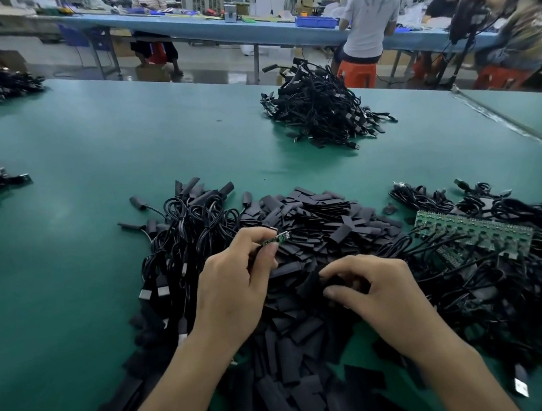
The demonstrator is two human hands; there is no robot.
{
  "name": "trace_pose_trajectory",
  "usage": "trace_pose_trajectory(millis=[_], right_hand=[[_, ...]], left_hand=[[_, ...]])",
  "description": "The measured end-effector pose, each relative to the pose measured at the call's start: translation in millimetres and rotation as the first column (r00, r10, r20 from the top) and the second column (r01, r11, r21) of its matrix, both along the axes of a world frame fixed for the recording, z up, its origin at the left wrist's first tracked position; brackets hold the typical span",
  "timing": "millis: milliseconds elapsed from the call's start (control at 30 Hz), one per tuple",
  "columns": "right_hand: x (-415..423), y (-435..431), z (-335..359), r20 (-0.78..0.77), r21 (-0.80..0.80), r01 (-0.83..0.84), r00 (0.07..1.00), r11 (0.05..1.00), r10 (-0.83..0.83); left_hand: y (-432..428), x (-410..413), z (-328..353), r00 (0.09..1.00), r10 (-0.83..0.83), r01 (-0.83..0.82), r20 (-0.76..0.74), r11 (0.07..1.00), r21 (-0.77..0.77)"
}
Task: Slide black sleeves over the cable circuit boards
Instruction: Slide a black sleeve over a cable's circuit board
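Green table (121, 148) bears cable heaps (319, 112); blue benches (208, 26) behind, perhaps workstations.

Bare left forearm (169, 396), bare right forearm (451, 374)

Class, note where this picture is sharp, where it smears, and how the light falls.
Head view: sharp on the left hand pinching a circuit board and the right hand picking among black sleeves; upper corners smear; the green table bows from the wide lens; light even, shadows soft.
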State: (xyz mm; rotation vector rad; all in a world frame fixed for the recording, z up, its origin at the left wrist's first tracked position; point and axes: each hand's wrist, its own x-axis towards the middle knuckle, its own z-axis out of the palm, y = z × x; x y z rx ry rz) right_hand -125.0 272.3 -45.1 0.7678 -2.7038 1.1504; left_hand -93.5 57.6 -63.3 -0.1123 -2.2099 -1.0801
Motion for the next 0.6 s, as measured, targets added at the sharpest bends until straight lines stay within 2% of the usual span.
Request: trace_pose_trajectory(millis=[100, 300, 500, 600], right_hand=[[0.8, -1.0, -0.1, -0.025, -0.107, 0.019, 0.999, 0.994, -0.022], [0.4, 2.8, -1.6, 0.082, 0.066, -0.023, 0.996, 0.998, 0.017], [3.5, 0.2, 3.7, 0.033, -0.016, 0.016, 0.999, 1.0, -0.016], [5.5, -2.8, 3.8, 0.022, 0.031, 0.006, 1.0, 1.0, -0.006]], left_hand=[[0.3, -0.3, 0.1, 1.0, -0.001, 0.002, -0.02, 0.998, 0.057], [-0.2, -0.5, -0.5, 1.0, -0.003, 0.004, -0.017, 0.997, 0.072], [-0.2, 0.2, 0.2, 1.0, -0.011, 0.012, -0.003, 0.997, 0.074], [-0.3, 0.9, 0.1, 1.0, -0.005, 0.006, -0.007, 0.997, 0.071]])
